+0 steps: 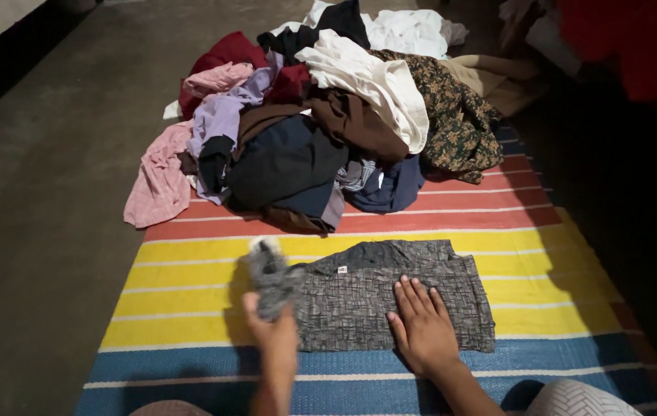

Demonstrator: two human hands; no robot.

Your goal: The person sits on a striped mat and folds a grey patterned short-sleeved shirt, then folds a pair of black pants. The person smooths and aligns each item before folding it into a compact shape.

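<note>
Right hand, fingers flat, pins grey patterned garment on striped mat while left hand, fingers closed, lifts its left edge.

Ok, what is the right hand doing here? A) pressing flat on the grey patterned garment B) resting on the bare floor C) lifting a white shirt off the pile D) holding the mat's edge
A: the right hand lies palm-down, fingers spread, on the grey patterned garment on the striped mat.

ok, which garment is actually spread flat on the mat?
The grey patterned garment, under both hands: right hand presses it flat, left hand lifts its left edge. All others lie heaped in the pile.
</note>
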